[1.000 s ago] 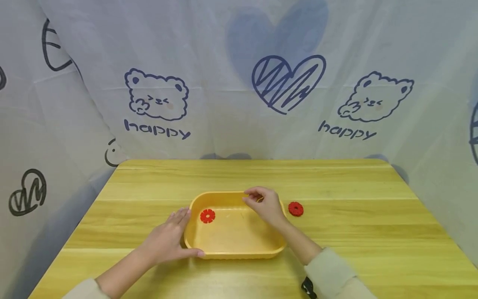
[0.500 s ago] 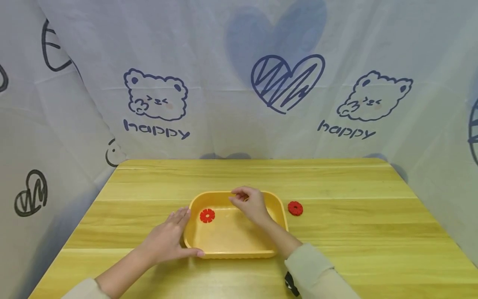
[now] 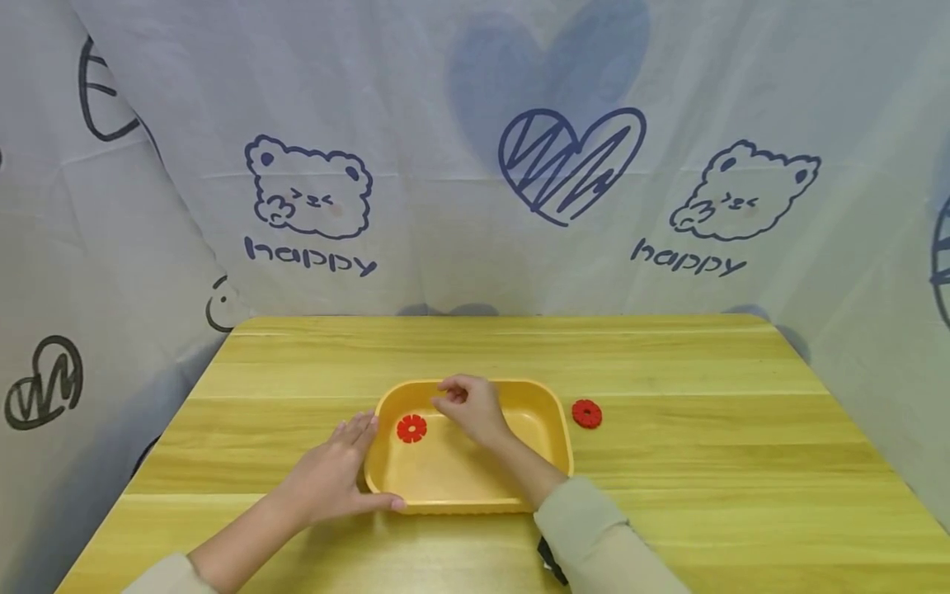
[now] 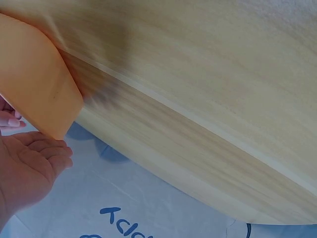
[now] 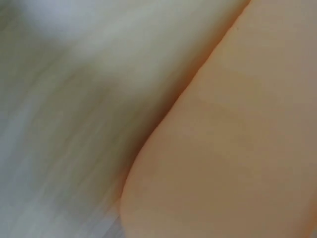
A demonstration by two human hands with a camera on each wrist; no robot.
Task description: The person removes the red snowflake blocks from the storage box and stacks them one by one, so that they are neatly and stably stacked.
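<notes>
A yellow plastic tray [image 3: 475, 505] sits near the middle of the table. My left hand [image 3: 334, 478] braces its front left corner, the fairly straight fingers against the left wall and the thumb along the front edge. Inside, toward the left, lies a red notched disc [image 3: 411, 429] shaped like a flower. My right hand [image 3: 475, 410] reaches over the tray just right of this disc. Its thumb and forefinger are bent with a gap between them, and nothing shows in that gap; the other fingers are partly hidden. The right wrist view shows mostly the blurred tray wall [image 5: 223, 148].
Just outside the tray's right wall lie red notched discs [image 3: 587, 414], seemingly stacked. The wood-grain table [image 3: 705, 462] extends on both sides. White cloth [image 3: 438, 206] printed with bears and hearts hangs behind it. A black strap [image 3: 551, 561] shows beneath the right sleeve.
My right hand has moved left across the tray, from near its right wall to beside the red disc inside. The left hand and the tray keep their places.
</notes>
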